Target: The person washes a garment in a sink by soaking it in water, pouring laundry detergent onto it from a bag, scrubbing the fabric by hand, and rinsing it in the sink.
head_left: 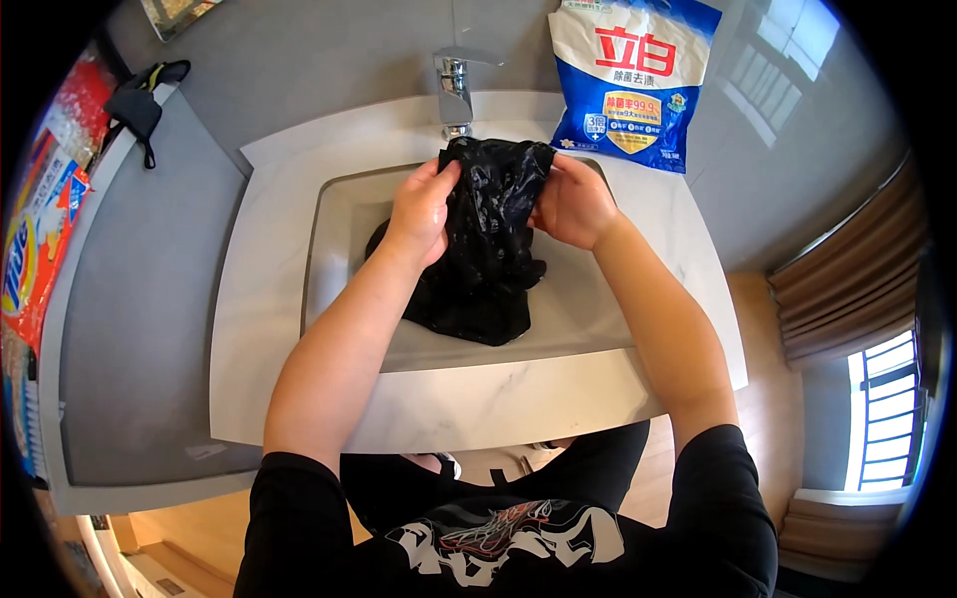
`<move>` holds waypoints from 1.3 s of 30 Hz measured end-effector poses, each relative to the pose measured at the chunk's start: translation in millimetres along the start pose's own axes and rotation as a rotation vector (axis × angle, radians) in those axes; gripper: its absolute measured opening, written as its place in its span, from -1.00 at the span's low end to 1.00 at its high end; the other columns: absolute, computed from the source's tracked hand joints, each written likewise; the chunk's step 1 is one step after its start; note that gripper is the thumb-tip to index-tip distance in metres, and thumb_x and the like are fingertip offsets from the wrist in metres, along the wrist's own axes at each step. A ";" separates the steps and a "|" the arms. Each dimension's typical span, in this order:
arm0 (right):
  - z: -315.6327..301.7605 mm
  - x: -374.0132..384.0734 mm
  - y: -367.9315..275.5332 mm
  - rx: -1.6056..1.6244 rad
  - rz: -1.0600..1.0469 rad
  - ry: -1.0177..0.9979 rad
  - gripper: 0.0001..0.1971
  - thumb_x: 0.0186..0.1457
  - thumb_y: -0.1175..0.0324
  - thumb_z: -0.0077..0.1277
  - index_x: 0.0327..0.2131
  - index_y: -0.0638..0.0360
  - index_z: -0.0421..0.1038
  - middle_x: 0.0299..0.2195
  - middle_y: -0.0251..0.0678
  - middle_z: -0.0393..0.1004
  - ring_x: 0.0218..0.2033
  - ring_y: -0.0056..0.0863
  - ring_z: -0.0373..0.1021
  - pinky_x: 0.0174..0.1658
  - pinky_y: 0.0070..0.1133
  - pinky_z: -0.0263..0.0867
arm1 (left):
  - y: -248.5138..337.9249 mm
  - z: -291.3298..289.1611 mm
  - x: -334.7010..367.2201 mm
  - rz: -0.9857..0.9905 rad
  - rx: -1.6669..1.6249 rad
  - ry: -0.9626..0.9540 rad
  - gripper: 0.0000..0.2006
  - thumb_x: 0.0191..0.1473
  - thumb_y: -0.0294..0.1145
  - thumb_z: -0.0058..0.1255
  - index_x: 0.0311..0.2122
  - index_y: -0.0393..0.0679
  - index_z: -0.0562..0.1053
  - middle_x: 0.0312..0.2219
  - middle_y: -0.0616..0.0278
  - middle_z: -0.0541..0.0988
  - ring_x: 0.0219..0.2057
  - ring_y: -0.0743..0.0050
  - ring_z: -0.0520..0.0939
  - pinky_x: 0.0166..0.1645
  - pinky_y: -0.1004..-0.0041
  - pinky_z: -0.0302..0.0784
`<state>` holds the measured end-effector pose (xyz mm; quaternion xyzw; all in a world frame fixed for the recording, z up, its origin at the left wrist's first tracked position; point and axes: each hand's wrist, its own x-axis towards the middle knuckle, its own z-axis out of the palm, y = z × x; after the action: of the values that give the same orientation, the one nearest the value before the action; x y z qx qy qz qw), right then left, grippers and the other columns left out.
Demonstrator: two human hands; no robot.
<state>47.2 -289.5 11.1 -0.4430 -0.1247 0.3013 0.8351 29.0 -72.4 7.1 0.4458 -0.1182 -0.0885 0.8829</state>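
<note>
At sink (573, 311), black cloth (488, 224), in both hands (419, 209)

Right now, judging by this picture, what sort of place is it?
Probably a washroom: a basin set in a pale countertop, a chrome faucet behind it, and wet-looking black cloth held at the basin.

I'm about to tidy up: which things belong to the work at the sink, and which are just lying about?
In the job:
Black cloth, held by left hand and right hand
Sink beneath
Faucet
Blue-and-white bag, probably: near faucet

Apparently just lying about:
Black strapped item, left ledge
Orange package, far left
</note>
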 end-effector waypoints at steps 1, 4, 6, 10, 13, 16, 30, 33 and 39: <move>1.0 0.2 0.4 0.002 -0.002 -0.003 -0.50 0.18 -0.02 -0.31 0.06 0.04 0.30 -0.01 -0.36 0.41 -0.03 -0.36 0.33 0.00 -0.37 0.20 | -0.2 0.9 0.3 0.007 -0.026 -0.004 -0.79 0.23 -0.41 -0.15 -0.11 -0.26 0.42 -0.24 0.20 0.56 -0.21 0.41 0.57 -0.08 0.38 0.50; 2.8 -0.8 1.1 0.126 -0.127 -0.108 -0.47 0.20 0.05 -0.23 0.14 0.15 0.22 0.09 -0.26 0.35 0.12 -0.31 0.27 0.16 -0.28 0.14 | 1.1 -0.3 -0.1 0.031 -0.027 -0.028 -0.80 0.23 -0.45 -0.19 -0.10 -0.25 0.41 -0.21 0.19 0.55 -0.19 0.40 0.56 -0.07 0.36 0.50; 8.5 -3.3 -1.9 0.052 -0.128 -0.046 -0.52 0.19 0.13 -0.15 0.11 0.16 0.24 0.04 -0.27 0.38 0.05 -0.35 0.33 0.08 -0.34 0.22 | 0.0 -1.6 0.9 0.047 -0.002 -0.052 -0.80 0.21 -0.47 -0.19 -0.09 -0.25 0.40 -0.20 0.19 0.54 -0.17 0.40 0.56 -0.05 0.36 0.49; 0.3 8.4 7.4 -0.232 -0.203 0.255 -0.58 0.11 0.41 0.05 0.05 0.27 0.28 -0.12 -0.25 0.46 -0.11 -0.48 0.40 -0.05 -0.48 0.32 | -11.3 -21.5 7.8 0.213 0.169 0.176 -0.80 0.19 -0.44 -0.10 -0.11 -0.28 0.40 -0.22 0.23 0.53 -0.19 0.49 0.50 -0.05 0.46 0.40; -14.3 11.5 6.3 -0.379 -0.247 0.476 -0.64 0.12 0.42 0.04 -0.03 0.36 0.34 -0.23 -0.25 0.50 -0.22 -0.53 0.40 -0.13 -0.60 0.30 | -13.0 -9.7 4.2 0.217 0.311 0.376 -0.75 0.18 -0.35 -0.03 -0.15 -0.33 0.40 -0.25 0.25 0.52 -0.23 0.56 0.42 -0.09 0.52 0.32; -30.9 15.8 4.9 -0.563 -0.368 0.684 -0.66 0.10 0.44 0.03 -0.04 0.33 0.36 -0.25 -0.27 0.49 -0.24 -0.53 0.40 -0.20 -0.64 0.33 | -15.0 1.7 2.3 0.126 0.433 0.616 -0.69 0.11 -0.35 0.06 -0.14 -0.39 0.39 -0.26 0.14 0.52 -0.23 0.47 0.48 -0.08 0.48 0.37; -5.0 0.0 -8.4 0.079 -0.222 -0.026 -0.88 0.15 0.44 -0.16 -0.22 0.14 0.31 -0.29 -0.33 0.43 -0.32 -0.48 0.44 -0.19 -0.53 0.40 | 6.8 -6.3 -6.4 -0.212 0.466 0.072 -0.21 -0.17 -0.26 0.34 0.16 -0.24 0.20 0.06 -0.04 0.36 0.11 0.16 0.35 0.17 0.29 0.24; -4.2 1.3 -4.8 0.157 -0.149 -0.304 -0.87 0.16 0.43 -0.17 -0.21 0.16 0.31 -0.27 -0.31 0.43 -0.29 -0.48 0.44 -0.18 -0.54 0.41 | -6.8 -18.7 1.6 0.221 0.920 -0.340 0.08 -0.34 -0.27 0.43 0.30 -0.15 0.02 0.19 0.03 0.22 0.26 0.17 0.16 0.32 0.33 -0.04; 14.0 -3.9 -9.5 -0.167 -0.099 -0.017 -0.71 0.17 0.43 -0.11 -0.03 0.24 0.26 -0.18 -0.26 0.44 -0.19 -0.50 0.43 -0.08 -0.59 0.38 | 18.7 5.6 -12.9 -0.242 0.962 -0.416 -0.55 -0.28 -0.39 0.35 -0.19 -0.27 0.53 -0.33 0.22 0.62 -0.24 0.46 0.57 -0.01 0.43 0.42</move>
<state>41.2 -286.6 27.1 -0.5019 -0.1783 0.2521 0.8079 16.0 -62.3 23.7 0.7834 -0.2655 -0.2117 0.5205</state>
